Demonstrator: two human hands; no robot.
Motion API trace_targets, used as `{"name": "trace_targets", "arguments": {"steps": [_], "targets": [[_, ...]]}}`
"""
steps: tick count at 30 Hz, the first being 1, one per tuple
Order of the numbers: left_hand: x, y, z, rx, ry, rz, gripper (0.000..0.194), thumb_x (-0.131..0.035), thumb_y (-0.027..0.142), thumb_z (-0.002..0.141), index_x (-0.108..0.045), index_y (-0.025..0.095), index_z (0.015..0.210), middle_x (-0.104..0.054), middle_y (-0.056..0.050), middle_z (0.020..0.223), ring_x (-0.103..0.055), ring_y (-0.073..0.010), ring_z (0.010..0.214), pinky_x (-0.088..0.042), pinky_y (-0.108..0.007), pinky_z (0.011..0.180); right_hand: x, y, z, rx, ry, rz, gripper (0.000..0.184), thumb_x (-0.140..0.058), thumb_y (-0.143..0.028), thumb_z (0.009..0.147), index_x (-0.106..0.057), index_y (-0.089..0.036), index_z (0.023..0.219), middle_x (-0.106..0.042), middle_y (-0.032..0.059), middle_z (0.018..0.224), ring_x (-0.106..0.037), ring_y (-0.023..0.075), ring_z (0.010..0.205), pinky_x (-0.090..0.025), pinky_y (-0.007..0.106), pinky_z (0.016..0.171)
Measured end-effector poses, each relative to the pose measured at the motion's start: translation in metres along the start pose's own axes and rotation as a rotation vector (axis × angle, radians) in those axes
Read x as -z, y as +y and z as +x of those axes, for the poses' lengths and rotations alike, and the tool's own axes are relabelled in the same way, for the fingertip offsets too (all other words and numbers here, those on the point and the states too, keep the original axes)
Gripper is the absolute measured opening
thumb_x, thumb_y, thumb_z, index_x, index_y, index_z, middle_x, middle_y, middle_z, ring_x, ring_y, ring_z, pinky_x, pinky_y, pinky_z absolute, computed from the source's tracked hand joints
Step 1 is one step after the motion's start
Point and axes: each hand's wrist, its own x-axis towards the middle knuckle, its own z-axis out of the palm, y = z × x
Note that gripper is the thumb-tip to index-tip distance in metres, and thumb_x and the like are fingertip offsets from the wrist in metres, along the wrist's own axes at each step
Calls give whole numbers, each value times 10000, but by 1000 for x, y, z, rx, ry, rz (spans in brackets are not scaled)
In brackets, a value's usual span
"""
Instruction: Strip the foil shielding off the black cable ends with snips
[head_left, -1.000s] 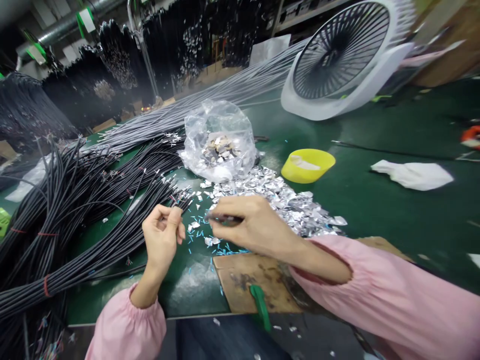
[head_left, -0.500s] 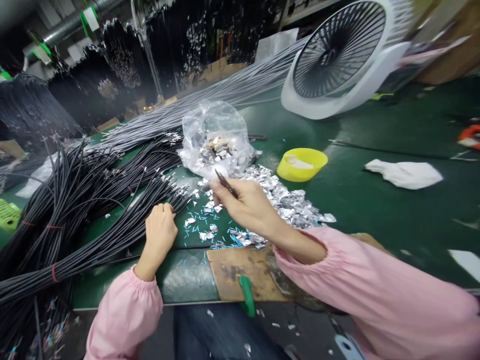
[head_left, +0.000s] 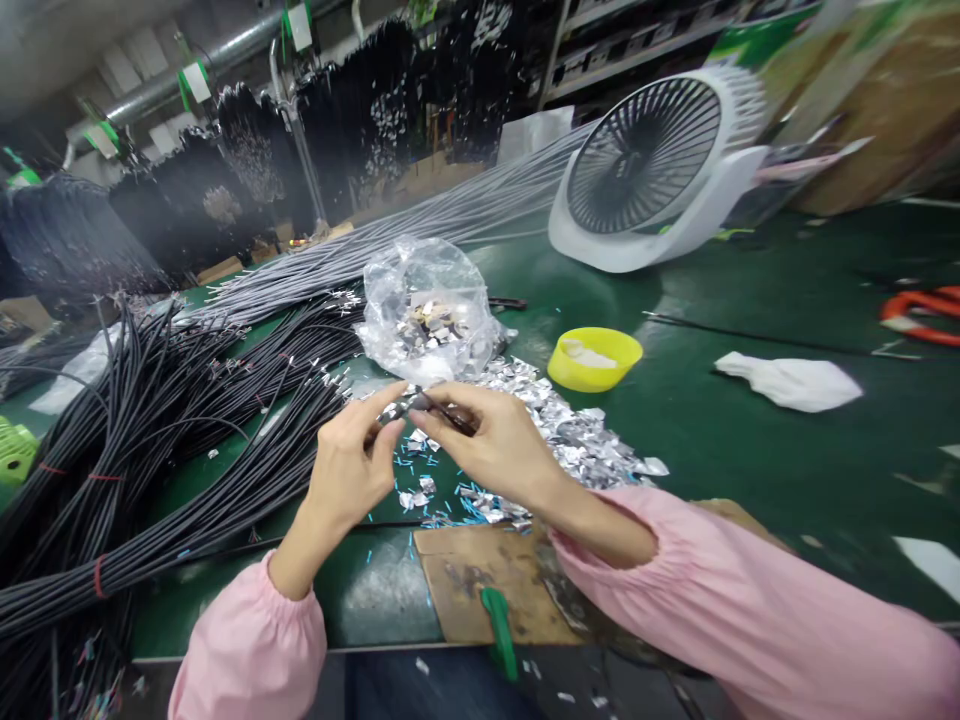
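A cardboard piece [head_left: 480,585] was seen nearest on the green surface [head_left: 750,440]. Above it, the left hand [head_left: 349,470] was pinched on a black cable end [head_left: 390,413], met by dark tweezers [head_left: 446,412] pinched in the right hand [head_left: 499,445]. Foil scraps [head_left: 577,440], plastic bag [head_left: 424,305] and fan [head_left: 652,165] were spotted beyond.

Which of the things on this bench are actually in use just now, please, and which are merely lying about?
In use:
left hand
right hand
tweezers
foil pieces
black cables

Lying about:
fan
yellow bowl
white cloth
plastic bag
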Motion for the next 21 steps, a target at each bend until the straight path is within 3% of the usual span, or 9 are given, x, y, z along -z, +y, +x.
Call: {"name": "trace_targets", "arguments": {"steps": [2,5,10,12,16,21], "targets": [[-3,2,-8,-31,67,78,298,-489,197,864,-621,182,1130,-558,-4,670,-484,-81,528,-394,-193,501,0,-1,-1,19,-20,4,170,-547,-270,766,-608,-145,666,-585,9,587,-456,83,483,-331,208,439],[-6,6,-17,72,116,74,195,-537,224,839,-701,148,912,-563,-12,621,-493,-85,516,-392,-202,492,0,-3,-3,36,-43,5,202,-546,-297,779,-615,-145,665,-593,15,595,-491,97,517,-375,217,474],[-2,6,-16,351,242,-238,112,-673,268,726,-693,163,696,-585,5,580,-531,-92,494,-402,-199,449,1,-3,-7,70,-61,-71,347,-500,-386,832,-629,-129,1025,-681,66,769,-606,148,628,-477,258,570],[0,5,-15,412,297,-319,118,-702,279,693,-684,165,669,-577,15,573,-524,-86,481,-397,-193,437,2,-4,-9,141,-56,-107,330,-460,-350,864,-636,-129,1035,-697,89,864,-642,167,732,-502,275,645],[2,4,-16,416,318,-336,137,-715,283,680,-665,163,635,-561,25,567,-501,-77,485,-378,-190,443,2,-5,-11,228,-79,-79,270,-475,-278,869,-684,-121,935,-702,80,812,-647,149,709,-507,247,638],[1,7,-19,378,305,-308,135,-712,285,692,-663,168,644,-541,30,572,-484,-75,500,-364,-198,462,2,-7,-10,203,-126,-53,273,-464,-253,870,-712,-138,857,-672,50,670,-617,135,613,-479,237,567]]}}
